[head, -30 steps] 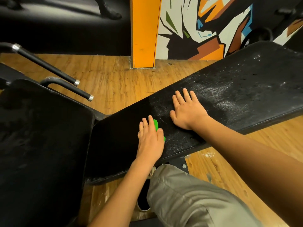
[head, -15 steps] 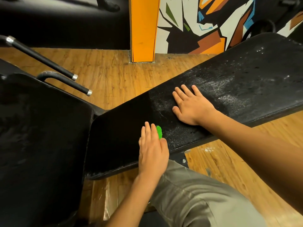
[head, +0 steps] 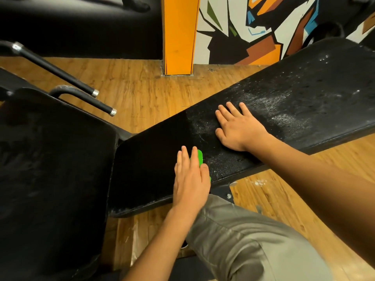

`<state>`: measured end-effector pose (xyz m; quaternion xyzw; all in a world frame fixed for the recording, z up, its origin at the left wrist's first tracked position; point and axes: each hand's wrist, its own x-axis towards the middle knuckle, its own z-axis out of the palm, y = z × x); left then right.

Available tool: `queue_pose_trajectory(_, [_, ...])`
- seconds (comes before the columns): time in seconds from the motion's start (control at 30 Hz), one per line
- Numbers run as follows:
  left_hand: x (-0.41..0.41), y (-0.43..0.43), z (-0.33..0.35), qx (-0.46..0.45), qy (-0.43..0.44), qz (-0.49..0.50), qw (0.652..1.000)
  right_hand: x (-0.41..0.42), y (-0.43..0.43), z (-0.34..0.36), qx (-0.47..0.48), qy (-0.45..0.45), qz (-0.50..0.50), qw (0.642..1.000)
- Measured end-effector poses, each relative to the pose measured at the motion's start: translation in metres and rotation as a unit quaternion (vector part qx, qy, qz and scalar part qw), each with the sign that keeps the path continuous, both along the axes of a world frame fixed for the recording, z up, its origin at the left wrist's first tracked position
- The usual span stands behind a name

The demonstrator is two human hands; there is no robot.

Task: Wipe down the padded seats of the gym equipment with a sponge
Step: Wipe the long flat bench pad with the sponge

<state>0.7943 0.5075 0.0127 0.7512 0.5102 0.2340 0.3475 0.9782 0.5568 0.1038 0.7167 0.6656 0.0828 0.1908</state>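
Head view, seated at the bench. The sponge (head: 200,158) is mostly hidden: only a bright green edge shows past the index finger and thumb of your left hand (head: 190,177), which lies flat on top of it with straight fingers, pressing it onto the near half of the long pad (head: 304,102). Your right hand (head: 237,128) rests palm down on the same pad, just beyond the sponge, fingers extended and slightly spread, gripping nothing. The long pad is cut off at the right edge, and whitish specks cover its surface from your right hand outward (the part left of the sponge looks uniformly dark). A second pad (head: 50,169) fills the lower left and is cropped by the left and bottom edges. The frame beneath is largely concealed; one bolted bracket (head: 228,189) shows. Count: two pads, two hands, one sponge, two black bars (head: 60,69) with metal end caps, one orange pillar (head: 179,35), one trousered knee (head: 243,240).
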Motion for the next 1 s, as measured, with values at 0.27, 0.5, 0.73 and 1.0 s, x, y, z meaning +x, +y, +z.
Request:
queue_pose_trajectory(0.27, [0.027,0.038,0.001,0.017,0.059,0.058,0.996,0.000,0.000,-0.001,0.001,-0.001,0.003,1.000])
queue_pose_trajectory(0.5, [0.060,0.112,0.010,-0.012,0.062,0.104,0.993,0.001,0.001,-0.004,0.007,0.003,0.008,1.000])
queue_pose_trajectory(0.73, [0.061,0.144,0.015,-0.028,0.057,0.071,0.995,0.000,0.001,-0.005,0.008,0.003,0.005,1.000])
queue_pose_trajectory(1.0, [0.041,0.094,0.001,0.013,0.053,0.071,0.996,-0.001,0.001,-0.003,0.002,0.005,0.000,1.000])
